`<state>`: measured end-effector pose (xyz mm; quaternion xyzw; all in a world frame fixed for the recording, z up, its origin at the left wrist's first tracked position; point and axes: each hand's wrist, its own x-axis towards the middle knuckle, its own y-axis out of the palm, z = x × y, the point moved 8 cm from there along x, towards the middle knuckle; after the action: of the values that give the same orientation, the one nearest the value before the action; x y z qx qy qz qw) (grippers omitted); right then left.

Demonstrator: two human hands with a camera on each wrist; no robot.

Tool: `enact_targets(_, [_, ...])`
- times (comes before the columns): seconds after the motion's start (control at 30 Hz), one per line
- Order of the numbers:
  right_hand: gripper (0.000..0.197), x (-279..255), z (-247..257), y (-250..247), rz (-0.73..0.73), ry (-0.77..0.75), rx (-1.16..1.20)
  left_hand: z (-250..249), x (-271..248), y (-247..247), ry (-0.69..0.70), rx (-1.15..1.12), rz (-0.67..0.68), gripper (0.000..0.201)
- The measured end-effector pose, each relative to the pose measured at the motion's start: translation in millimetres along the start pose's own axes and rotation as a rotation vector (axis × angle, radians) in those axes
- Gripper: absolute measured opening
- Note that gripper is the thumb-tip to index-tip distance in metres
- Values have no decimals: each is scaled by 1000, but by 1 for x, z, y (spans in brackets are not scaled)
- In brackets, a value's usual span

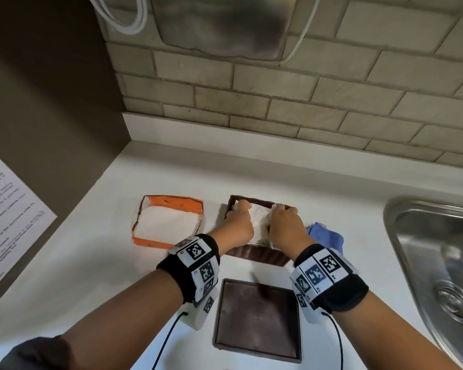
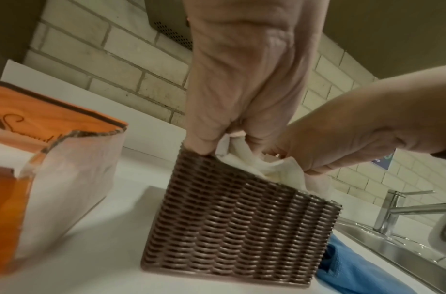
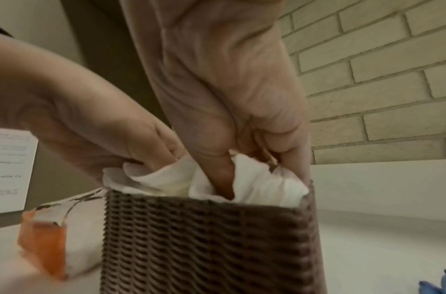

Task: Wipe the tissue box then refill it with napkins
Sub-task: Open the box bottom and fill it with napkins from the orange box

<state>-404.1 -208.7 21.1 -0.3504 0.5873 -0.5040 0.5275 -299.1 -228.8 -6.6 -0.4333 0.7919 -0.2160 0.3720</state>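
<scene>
A brown woven tissue box stands open-topped on the white counter, with a wad of white napkins in its mouth. Both hands reach into it from above. My left hand grips the napkins at the box's left side, thumb against the rim. My right hand pinches the napkins on the right side, its thumb pushed down into the folds. The napkins bulge above the rim of the box. The box's flat brown lid lies nearer me on the counter.
A torn-open orange napkin pack sits left of the box. A blue cloth lies crumpled at the box's right. A steel sink with a faucet is on the far right. A brick wall runs behind.
</scene>
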Motion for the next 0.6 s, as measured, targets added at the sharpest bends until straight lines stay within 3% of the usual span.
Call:
enact_targets(0.1, [29,-1,0,0,-67,8,-164,-1,-4,-11,53,100,-95,40])
enact_targets(0.23, [46,-7,-11,-19,-248,107,-105,-11,-17,-33,174,159,-287,33])
enact_targets(0.33, [63,-11,-19,-41,-348,-33,29,-19,-28,-47,272,124,-333,33])
enact_targets(0.43, [60,-19,-10,-44,-200,-289,192,-18,-25,-40,284,162,-210,39])
enact_targets(0.5, [65,-25,0,-30,-46,-375,111,-15,-17,-26,264,244,-84,46])
enact_targets(0.6, [63,-26,7,-13,57,-362,-158,-10,-10,-7,243,391,32,54])
